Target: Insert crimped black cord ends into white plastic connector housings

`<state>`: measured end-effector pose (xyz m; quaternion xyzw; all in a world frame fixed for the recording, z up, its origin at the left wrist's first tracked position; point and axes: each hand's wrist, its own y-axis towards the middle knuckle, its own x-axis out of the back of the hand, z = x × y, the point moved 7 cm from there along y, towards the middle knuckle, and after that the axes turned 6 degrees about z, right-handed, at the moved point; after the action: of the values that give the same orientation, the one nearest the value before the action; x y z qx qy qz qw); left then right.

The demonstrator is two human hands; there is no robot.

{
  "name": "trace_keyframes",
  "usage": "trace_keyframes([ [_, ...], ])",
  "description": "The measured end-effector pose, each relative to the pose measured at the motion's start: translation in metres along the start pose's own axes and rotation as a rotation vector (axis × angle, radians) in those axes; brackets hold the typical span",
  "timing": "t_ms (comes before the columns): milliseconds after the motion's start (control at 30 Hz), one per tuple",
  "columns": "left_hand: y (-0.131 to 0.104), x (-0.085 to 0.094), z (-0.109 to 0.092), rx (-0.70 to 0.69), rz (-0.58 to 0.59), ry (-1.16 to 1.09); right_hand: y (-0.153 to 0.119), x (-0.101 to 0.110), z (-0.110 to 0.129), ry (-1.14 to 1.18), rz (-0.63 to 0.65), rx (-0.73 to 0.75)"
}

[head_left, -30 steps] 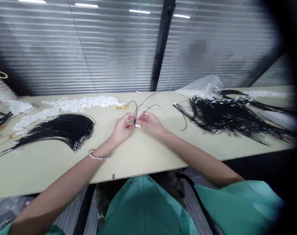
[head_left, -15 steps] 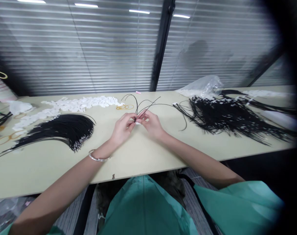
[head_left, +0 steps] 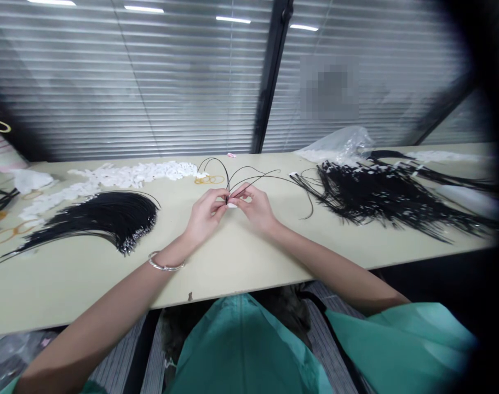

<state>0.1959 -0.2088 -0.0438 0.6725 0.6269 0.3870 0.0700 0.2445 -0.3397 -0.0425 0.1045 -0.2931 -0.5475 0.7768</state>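
Both hands meet over the middle of the table, fingertips close together. My left hand (head_left: 206, 212) is closed in a pinch on thin black wires (head_left: 227, 180), which fan upward and arch over. My right hand (head_left: 254, 207) also pinches a black wire, with its loose end pointing out to the right. Between and just below the fingertips shows a small white connector (head_left: 231, 206), partly covered by the fingers. Which wires enter the connector cannot be seen.
A bundle of black wires with metal tips (head_left: 105, 216) lies left, before a heap of white connectors (head_left: 138, 174). Yellow rubber bands (head_left: 210, 179) lie behind my hands. At right are a pile of black wires with white connectors (head_left: 380, 191) and a clear plastic bag (head_left: 343, 143).
The wire end by my right hand has swung right and slightly down. Wires above my left hand have spread further left. Both hands stay almost in place.
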Motion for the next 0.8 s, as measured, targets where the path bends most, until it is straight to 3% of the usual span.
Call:
trace_keyframes([
  [467, -0.0009, -0.0014, 0.0029, 0.019, 0.022, 0.02, 0.0038, -0.0023, 0.0072, -0.005, 0.12, 0.091],
  [700, -0.0014, -0.0026, 0.005, 0.003, 0.042, 0.014, 0.0042, -0.0034, -0.0009, -0.05, 0.166, -0.012],
  [800, -0.0007, -0.0024, 0.0043, 0.006, 0.047, 0.012, 0.0058, -0.0043, 0.0011, -0.04, 0.205, 0.047],
])
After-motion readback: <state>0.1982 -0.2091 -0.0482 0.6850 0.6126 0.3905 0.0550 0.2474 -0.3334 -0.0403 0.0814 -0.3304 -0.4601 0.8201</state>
